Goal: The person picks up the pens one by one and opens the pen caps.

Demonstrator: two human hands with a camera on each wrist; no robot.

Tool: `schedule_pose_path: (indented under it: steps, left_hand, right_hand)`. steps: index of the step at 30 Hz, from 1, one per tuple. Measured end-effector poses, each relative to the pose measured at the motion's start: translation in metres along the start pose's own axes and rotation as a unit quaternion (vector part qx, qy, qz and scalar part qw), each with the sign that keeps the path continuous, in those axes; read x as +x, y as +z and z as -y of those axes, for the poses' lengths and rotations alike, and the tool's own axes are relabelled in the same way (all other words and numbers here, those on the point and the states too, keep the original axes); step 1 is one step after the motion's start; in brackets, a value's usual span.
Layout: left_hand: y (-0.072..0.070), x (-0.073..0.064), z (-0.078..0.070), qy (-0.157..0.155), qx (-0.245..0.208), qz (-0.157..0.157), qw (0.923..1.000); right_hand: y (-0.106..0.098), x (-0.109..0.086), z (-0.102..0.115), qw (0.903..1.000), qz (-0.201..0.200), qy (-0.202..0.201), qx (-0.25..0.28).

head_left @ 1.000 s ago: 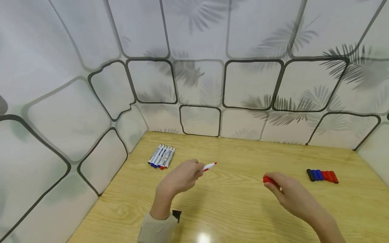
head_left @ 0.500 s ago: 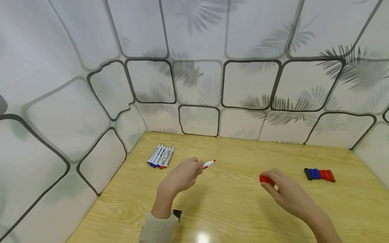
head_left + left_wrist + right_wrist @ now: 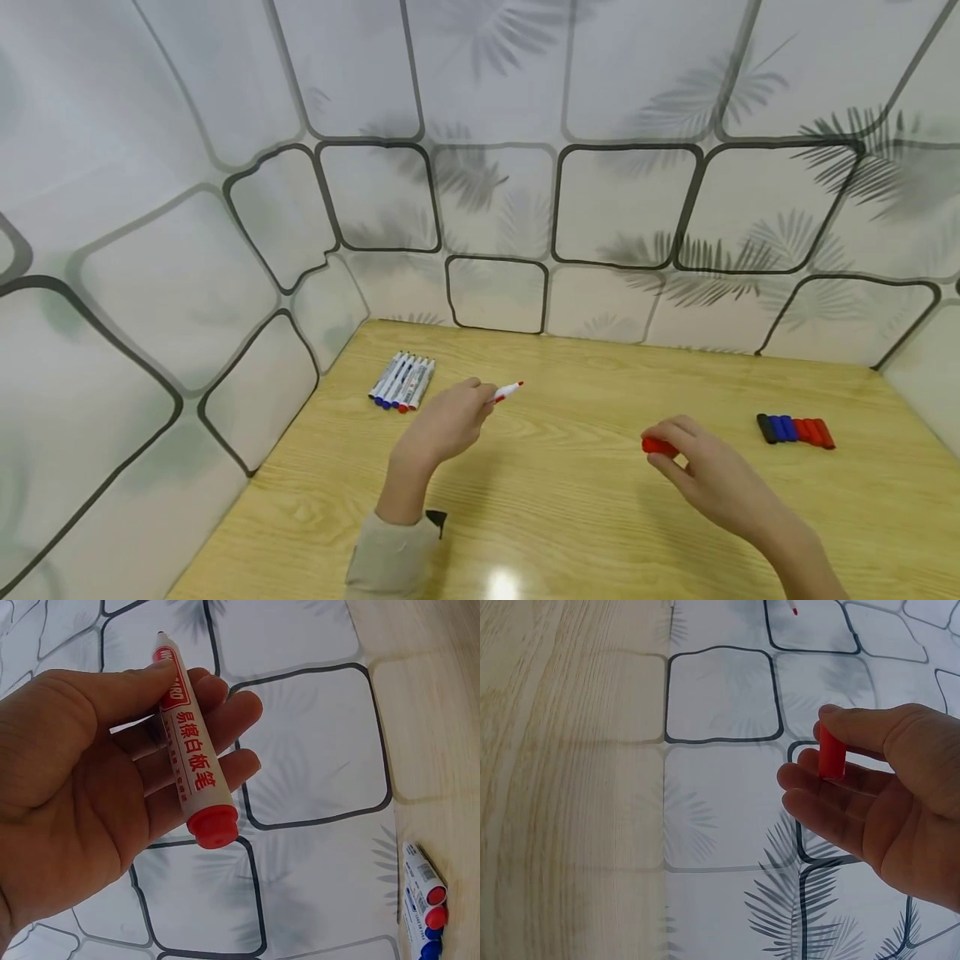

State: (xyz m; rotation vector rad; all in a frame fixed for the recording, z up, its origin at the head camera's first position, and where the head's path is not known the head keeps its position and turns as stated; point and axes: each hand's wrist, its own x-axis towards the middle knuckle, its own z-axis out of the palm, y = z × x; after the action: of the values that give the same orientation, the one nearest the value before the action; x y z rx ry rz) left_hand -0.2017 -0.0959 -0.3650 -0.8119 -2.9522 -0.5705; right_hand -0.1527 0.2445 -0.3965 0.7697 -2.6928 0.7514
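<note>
In the left wrist view my left hand [image 3: 97,765] pinches a white whiteboard marker [image 3: 191,742] with a red end plug between thumb and fingers. The head view shows that marker [image 3: 506,392] uncapped, its red tip aimed up and to the right. My right hand [image 3: 712,479] holds a red marker cap [image 3: 658,447] above the table on the right. Thumb and fingertips pinch this cap [image 3: 832,752] in the right wrist view. The two hands are well apart, and both are raised off the wooden table [image 3: 555,517].
A row of several white markers [image 3: 402,381] with blue, red and dark ends lies at the back left. Several caps [image 3: 795,430], black, blue and red, lie side by side at the right. A patterned curtain [image 3: 495,208] borders the table's back and left.
My left hand with the marker has shifted slightly up and to the left in the head view. The right hand, with the red cap, has moved a little left.
</note>
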Motion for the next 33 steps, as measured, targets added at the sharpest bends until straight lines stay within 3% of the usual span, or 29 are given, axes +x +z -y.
schedule_pose_path:
  steps: [5,12,17,24,33]
  left_hand:
    - [0.004,0.003,0.010,-0.014,0.015,-0.015,0.9997]
    - [0.006,0.012,0.020,-0.064,0.052,-0.038,0.9959]
    - [0.005,0.021,0.027,-0.079,0.060,-0.046,0.9940]
    - [0.009,0.036,0.048,-0.133,0.051,-0.014,0.9897]
    - [0.017,0.047,0.071,-0.160,0.037,-0.008,0.9864]
  right_hand:
    - [-0.001,0.001,0.000,0.9992,0.019,0.023,0.025]
    - [-0.001,0.001,-0.001,0.9993,0.016,0.010,0.031]
    - [-0.002,0.000,-0.001,0.9991,0.021,0.011,0.035]
    - [-0.003,0.000,0.000,0.9986,0.030,0.023,0.037]
    - [-0.002,-0.002,-0.002,0.9983,0.032,0.023,0.044]
